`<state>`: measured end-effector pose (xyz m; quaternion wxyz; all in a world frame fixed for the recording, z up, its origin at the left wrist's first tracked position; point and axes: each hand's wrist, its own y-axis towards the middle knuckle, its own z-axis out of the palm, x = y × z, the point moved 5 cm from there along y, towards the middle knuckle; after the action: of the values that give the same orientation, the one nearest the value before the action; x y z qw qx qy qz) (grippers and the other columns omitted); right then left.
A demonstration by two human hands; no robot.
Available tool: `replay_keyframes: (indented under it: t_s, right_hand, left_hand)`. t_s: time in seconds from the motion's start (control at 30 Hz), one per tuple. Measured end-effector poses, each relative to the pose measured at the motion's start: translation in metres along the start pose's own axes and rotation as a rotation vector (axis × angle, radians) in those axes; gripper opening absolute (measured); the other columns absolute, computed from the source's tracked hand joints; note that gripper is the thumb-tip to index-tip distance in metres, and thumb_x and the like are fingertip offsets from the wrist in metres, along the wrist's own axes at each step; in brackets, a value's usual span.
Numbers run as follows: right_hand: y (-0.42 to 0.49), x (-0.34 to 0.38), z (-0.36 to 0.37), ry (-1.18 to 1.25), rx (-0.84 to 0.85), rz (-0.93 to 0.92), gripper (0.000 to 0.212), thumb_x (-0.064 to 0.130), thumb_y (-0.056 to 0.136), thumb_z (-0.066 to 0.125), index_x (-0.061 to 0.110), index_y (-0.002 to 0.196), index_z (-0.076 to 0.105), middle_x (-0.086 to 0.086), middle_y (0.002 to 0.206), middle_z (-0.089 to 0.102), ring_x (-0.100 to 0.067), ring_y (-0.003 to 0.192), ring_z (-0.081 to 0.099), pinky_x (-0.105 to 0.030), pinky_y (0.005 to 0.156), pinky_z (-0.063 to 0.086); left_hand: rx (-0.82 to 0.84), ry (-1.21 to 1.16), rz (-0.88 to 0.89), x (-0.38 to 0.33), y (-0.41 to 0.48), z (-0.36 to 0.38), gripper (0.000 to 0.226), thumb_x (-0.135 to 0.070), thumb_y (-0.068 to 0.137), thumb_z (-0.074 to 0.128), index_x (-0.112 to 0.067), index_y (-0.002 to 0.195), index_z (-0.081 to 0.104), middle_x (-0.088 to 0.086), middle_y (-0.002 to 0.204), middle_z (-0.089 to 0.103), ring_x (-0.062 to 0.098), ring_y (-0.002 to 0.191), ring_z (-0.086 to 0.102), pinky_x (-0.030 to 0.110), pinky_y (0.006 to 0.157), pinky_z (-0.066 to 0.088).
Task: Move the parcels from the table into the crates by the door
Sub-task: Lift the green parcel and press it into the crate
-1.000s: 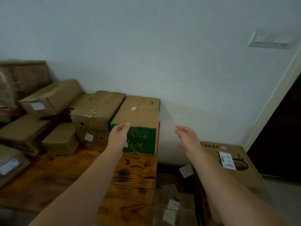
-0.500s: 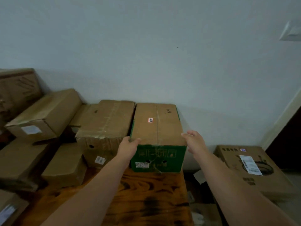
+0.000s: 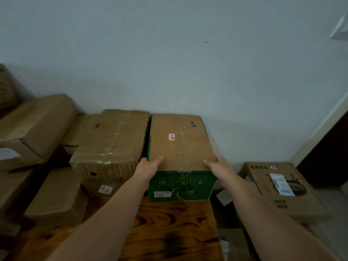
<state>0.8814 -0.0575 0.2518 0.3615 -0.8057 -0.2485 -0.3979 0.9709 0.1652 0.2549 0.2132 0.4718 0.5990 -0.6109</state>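
Note:
A green-sided cardboard parcel (image 3: pixel 178 144) with a brown top and a small red-edged sticker stands at the table's far right corner against the wall. My left hand (image 3: pixel 147 167) grips its near left top corner, thumb lying on the top. My right hand (image 3: pixel 218 165) grips the near right top corner the same way. The parcel rests on the wooden table (image 3: pixel 169 232). Beside it on the left stands a taped brown parcel (image 3: pixel 111 144), touching it.
More brown parcels fill the table's left side: a long one (image 3: pixel 35 125) and a small one (image 3: pixel 56 196). Right of the table, lower down, lies a carton with a shipping label (image 3: pixel 282 187). A dark doorway (image 3: pixel 329 153) is at far right.
Both hands reached forward from mid-air and closed on the green parcel's near top corners. The view moved closer to the table.

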Motion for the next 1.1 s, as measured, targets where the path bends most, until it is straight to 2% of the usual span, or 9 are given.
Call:
replay_keyframes:
  t_s: [0.13,0.37,0.47,0.53,0.6,0.7,0.83,0.97,1.1]
  right_hand:
    - [0.006,-0.002,-0.019,-0.151,-0.065,0.023,0.037,0.038,0.088,0.063,0.012,0.112,0.051,0.001,0.086,0.055,-0.014,0.072,0.056,-0.03,0.061,0.046]
    - [0.016,-0.009,-0.031,-0.265,-0.008,0.078,0.051,0.06,0.088,0.052,0.013,0.107,0.051,0.0,0.082,0.054,-0.015,0.068,0.052,-0.032,0.064,0.045]
    - [0.025,-0.017,-0.019,0.023,0.199,0.193,0.06,0.056,0.087,0.057,0.014,0.129,0.048,-0.006,0.102,0.06,-0.02,0.08,0.057,-0.031,0.061,0.045]
    - [0.026,-0.019,-0.012,0.148,0.279,0.213,0.06,0.052,0.086,0.06,0.016,0.132,0.046,-0.008,0.109,0.061,-0.026,0.092,0.061,-0.038,0.073,0.051]
    - [0.03,-0.02,-0.01,0.156,0.316,0.192,0.058,0.049,0.085,0.062,0.018,0.131,0.046,-0.009,0.112,0.063,-0.028,0.099,0.062,-0.044,0.087,0.051]
    - [0.027,-0.021,-0.012,0.122,0.315,0.133,0.054,0.047,0.084,0.064,0.021,0.129,0.046,-0.006,0.108,0.062,-0.025,0.096,0.061,-0.041,0.083,0.051]
    - [0.02,-0.016,-0.022,0.163,0.286,0.01,0.058,0.042,0.085,0.066,0.023,0.134,0.041,-0.003,0.113,0.059,-0.023,0.099,0.059,-0.04,0.083,0.049]
    - [0.012,-0.015,-0.036,0.225,0.22,-0.13,0.069,0.027,0.08,0.073,0.023,0.137,0.035,-0.004,0.126,0.053,-0.025,0.112,0.054,-0.052,0.101,0.042]
    - [0.004,-0.026,-0.032,0.262,0.189,-0.162,0.078,0.01,0.075,0.076,0.02,0.138,0.031,-0.003,0.129,0.049,-0.025,0.12,0.048,-0.049,0.103,0.04]
  left_hand:
    - [-0.046,0.111,-0.009,-0.001,0.005,0.006,0.073,-0.05,0.091,0.055,-0.006,0.144,0.031,0.013,0.139,0.044,0.031,0.124,0.045,0.04,0.095,0.041]
    - [-0.138,0.334,0.032,0.002,0.01,0.006,0.081,-0.062,0.087,0.052,-0.007,0.142,0.033,0.013,0.136,0.047,0.031,0.122,0.049,0.041,0.099,0.043]
    - [-0.097,0.086,-0.046,0.004,0.018,0.011,0.088,-0.056,0.083,0.063,-0.007,0.147,0.025,0.015,0.141,0.043,0.034,0.126,0.046,0.043,0.102,0.04]
    - [-0.016,-0.079,-0.15,0.009,0.019,0.011,0.096,-0.056,0.072,0.074,-0.011,0.145,0.031,0.014,0.134,0.05,0.034,0.118,0.051,0.047,0.103,0.04]
    - [0.047,-0.132,-0.191,0.012,0.018,0.013,0.087,-0.049,0.07,0.079,-0.011,0.138,0.039,0.012,0.117,0.056,0.031,0.106,0.053,0.046,0.098,0.042]
    - [0.05,-0.104,-0.157,0.017,0.018,0.016,0.072,-0.034,0.077,0.076,-0.01,0.135,0.04,0.009,0.101,0.053,0.028,0.097,0.052,0.042,0.087,0.044]
    - [0.018,-0.115,-0.046,0.016,0.014,0.015,0.083,-0.033,0.074,0.079,-0.013,0.14,0.034,0.012,0.128,0.051,0.031,0.112,0.051,0.047,0.097,0.043]
    - [0.011,-0.086,0.109,0.01,0.006,0.011,0.08,-0.022,0.07,0.083,-0.018,0.134,0.035,0.006,0.122,0.051,0.025,0.108,0.049,0.044,0.093,0.042]
    - [0.002,-0.004,0.188,0.012,0.0,0.009,0.091,-0.015,0.064,0.087,-0.019,0.134,0.03,0.006,0.128,0.048,0.029,0.12,0.046,0.051,0.104,0.039]
